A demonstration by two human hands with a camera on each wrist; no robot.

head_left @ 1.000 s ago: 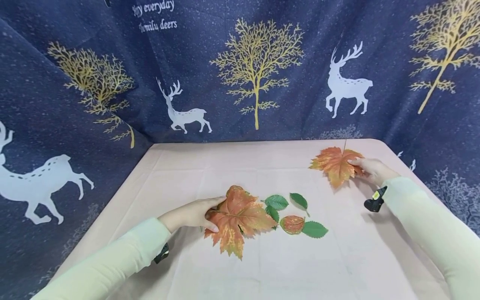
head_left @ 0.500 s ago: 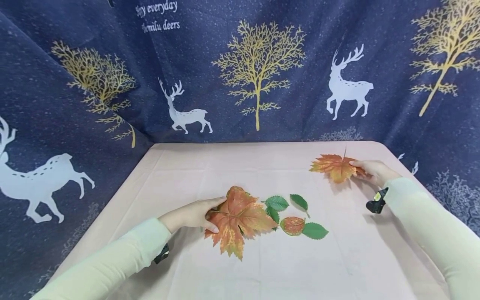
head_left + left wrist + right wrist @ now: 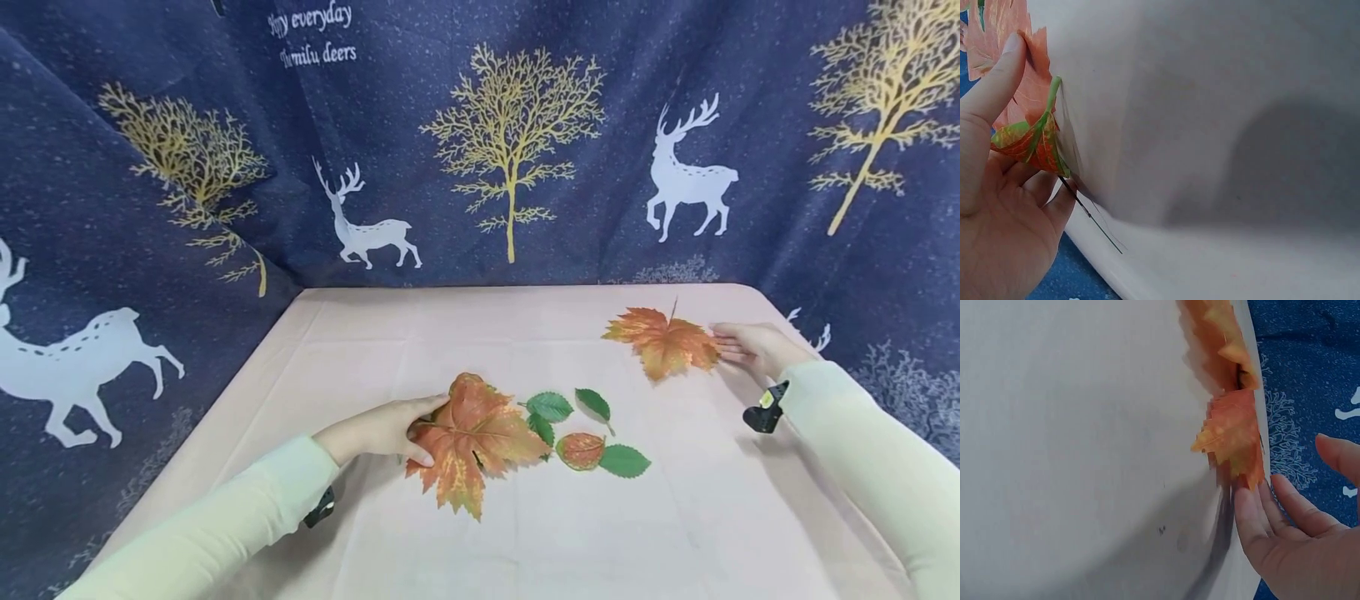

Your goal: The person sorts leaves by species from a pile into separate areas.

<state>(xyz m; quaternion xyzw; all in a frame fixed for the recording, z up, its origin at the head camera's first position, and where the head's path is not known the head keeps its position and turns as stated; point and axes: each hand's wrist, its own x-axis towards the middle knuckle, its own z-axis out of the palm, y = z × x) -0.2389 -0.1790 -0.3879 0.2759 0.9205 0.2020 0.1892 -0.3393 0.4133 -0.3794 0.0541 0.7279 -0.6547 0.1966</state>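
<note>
The left hand (image 3: pixel 390 429) pinched an orange maple leaf (image 3: pixel 476 450), its blade spreading beyond the thumb, with a smaller red-and-green leaf (image 3: pixel 1029 147) caught in the same grip. Just past the blade's tip lay a red oval leaf (image 3: pixel 580 451) touching a green leaf (image 3: pixel 625 461), more green leaves (image 3: pixel 550 407) behind them. Farther off, the right hand (image 3: pixel 761 346) was spread, thumb well apart, its fingertips at the edge of a second maple leaf (image 3: pixel 663 342); contact was unclear. The deer-patterned backdrop (image 3: pixel 480 21) hung behind the table (image 3: pixel 525 542).
</note>
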